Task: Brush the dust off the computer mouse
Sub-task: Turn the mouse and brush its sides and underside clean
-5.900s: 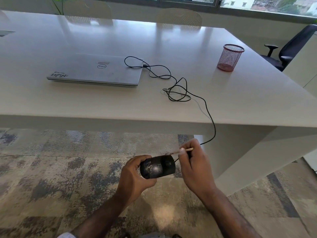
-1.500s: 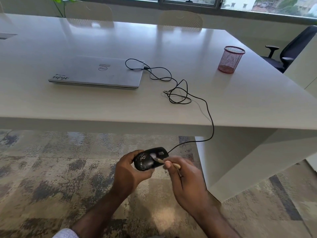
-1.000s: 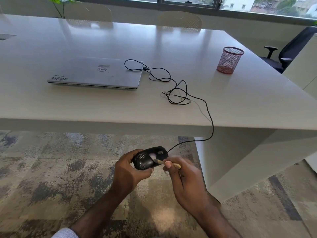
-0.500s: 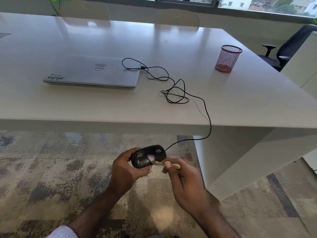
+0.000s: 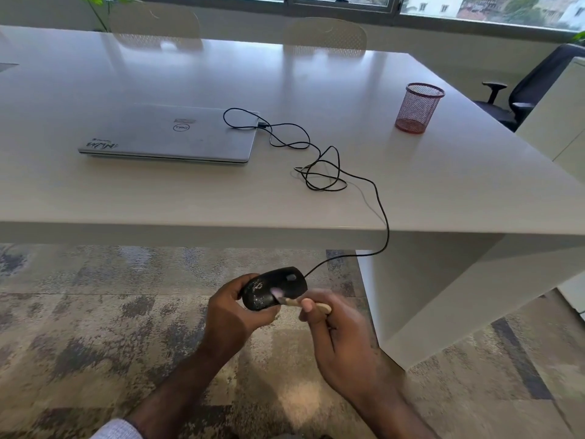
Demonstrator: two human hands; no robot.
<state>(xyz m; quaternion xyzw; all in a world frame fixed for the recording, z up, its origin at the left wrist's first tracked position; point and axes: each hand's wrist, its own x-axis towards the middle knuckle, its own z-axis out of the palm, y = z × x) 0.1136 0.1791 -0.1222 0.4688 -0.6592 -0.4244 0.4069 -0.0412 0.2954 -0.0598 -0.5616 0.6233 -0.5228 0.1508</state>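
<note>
Currently left hand (image 5: 232,315) grips the glossy black plastic wired mouse (image 5: 274,287) by its rear, below table edge. Right hand (image 5: 335,331) pinches a small wooden-handled brush (image 5: 297,303), bristles on shell. Light, rigid, probably slick; hold sides.

Before me: one large white table (image 5: 443,191), glossy, catching daylight. Beyond it, two pale chairs (image 5: 326,34) under a dark-framed window (image 5: 342,1). Far right, a black office chair (image 5: 535,87). Below, mottled grey-beige carpet (image 5: 95,312).
</note>
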